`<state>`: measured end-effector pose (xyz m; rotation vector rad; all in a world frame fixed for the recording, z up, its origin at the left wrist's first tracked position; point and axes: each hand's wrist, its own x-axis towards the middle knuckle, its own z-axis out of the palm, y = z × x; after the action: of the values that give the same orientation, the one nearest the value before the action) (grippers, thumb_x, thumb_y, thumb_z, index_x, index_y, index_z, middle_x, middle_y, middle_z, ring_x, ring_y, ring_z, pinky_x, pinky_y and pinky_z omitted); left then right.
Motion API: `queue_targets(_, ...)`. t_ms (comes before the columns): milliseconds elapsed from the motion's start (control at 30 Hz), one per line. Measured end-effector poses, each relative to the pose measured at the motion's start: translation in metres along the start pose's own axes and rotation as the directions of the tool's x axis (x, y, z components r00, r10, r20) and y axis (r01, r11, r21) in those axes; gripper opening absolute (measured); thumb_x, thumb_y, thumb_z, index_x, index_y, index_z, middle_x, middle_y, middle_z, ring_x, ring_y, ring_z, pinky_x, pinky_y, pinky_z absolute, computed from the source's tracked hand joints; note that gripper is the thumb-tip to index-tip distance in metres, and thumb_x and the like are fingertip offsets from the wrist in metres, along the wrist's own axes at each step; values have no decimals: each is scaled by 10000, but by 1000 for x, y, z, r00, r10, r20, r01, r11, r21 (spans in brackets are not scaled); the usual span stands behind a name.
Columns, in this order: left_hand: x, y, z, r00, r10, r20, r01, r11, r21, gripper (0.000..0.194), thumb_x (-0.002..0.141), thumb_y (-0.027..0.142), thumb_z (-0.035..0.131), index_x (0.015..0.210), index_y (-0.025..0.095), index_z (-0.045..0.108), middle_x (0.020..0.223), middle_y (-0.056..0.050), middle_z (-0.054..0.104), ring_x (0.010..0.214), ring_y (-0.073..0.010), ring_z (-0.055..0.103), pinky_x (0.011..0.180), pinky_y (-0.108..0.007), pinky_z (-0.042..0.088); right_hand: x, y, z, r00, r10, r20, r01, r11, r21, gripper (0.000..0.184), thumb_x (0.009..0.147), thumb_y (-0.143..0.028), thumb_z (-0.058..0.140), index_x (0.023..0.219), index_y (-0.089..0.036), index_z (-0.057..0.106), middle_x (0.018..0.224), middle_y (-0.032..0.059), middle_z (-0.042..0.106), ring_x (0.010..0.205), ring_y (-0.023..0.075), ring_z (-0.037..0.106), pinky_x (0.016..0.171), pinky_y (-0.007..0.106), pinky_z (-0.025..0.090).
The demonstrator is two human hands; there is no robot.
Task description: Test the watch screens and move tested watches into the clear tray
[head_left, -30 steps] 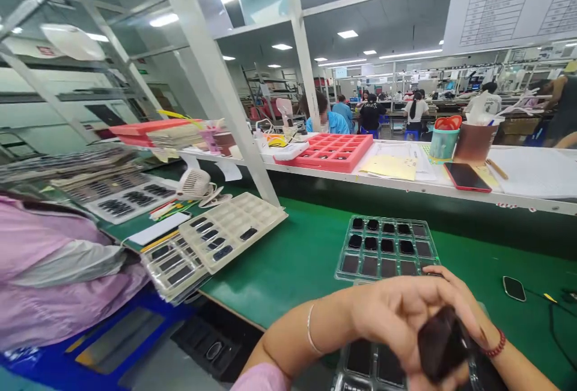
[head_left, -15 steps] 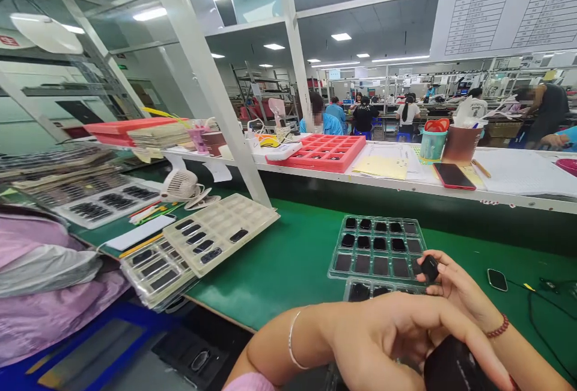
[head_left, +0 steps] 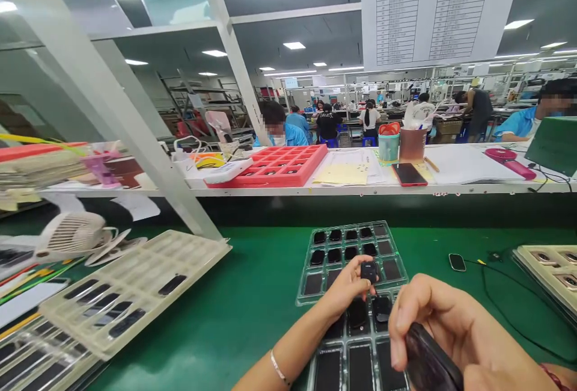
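Observation:
Over the clear plastic tray (head_left: pixel 311 283), my left hand (head_left: pixel 345 289), with a silver bracelet on its wrist, pinches a small black square watch-like piece (head_left: pixel 368 270). My right hand (head_left: pixel 460 325) is closer to the camera at the lower right, its fingers closed around a dark, rounded watch-like piece (head_left: pixel 430 358). The far tray has rows of black rounded-square pieces (head_left: pixel 334 255) in several pockets. A second clear tray (head_left: pixel 345 346) lies nearer to me, partly hidden by my hands, with dark pieces in its pockets.
At left, a cream tray (head_left: pixel 148 258) rests tilted on other trays near a white fan (head_left: pixel 72 231). A watch-like device (head_left: pixel 457 262) and black cable (head_left: pixel 487 295) lie at right, beside cream trays (head_left: pixel 536 258). The shelf (head_left: pixel 383 191) holds a red divided tray (head_left: pixel 279 177) and phone (head_left: pixel 409 174).
The view has turned right. My left hand has moved out over the trays with a black piece; my right hand has drawn back from the far tray towards the camera.

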<state>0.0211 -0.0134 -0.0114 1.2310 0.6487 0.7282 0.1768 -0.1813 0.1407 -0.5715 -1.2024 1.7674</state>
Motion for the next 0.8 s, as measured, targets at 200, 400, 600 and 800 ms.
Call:
queue_targets(200,-5,-7,-2,998,14,-61,-9,996,88,353,748,299,685,1047,163,557,744,11,633,555,-89,560,493,-193,344,12,14,-13,998,-57,-9,57,998,15,531,683,-585,804,1033,-219,644,898,31,644,619,64,568,570,168,455)
queue_targets(400,-7,1,-1,998,36,-49,-32,996,85,405,691,187,665,1077,150,545,849,-12,628,644,-115,627,513,-196,399,47,42,-88,957,-60,-282,31,994,-105,480,804,-405,753,1222,-216,613,1140,119,682,780,165,707,604,240,578)
queue_targets(600,-8,1,0,999,22,-39,-19,997,73,434,716,155,619,1142,160,537,1004,-65,648,768,-169,700,571,-211,441,50,78,-145,910,5,-415,-101,972,-212,441,782,-326,770,1190,-221,637,1159,102,695,769,153,703,605,236,579)
queue_targets(800,-9,-3,-3,998,34,-44,-28,990,137,290,839,345,577,1036,133,605,840,-49,653,623,-149,687,534,-218,427,52,92,-155,925,29,-378,-132,959,-250,331,853,-402,692,1104,-186,671,1007,100,735,623,124,675,536,228,544)
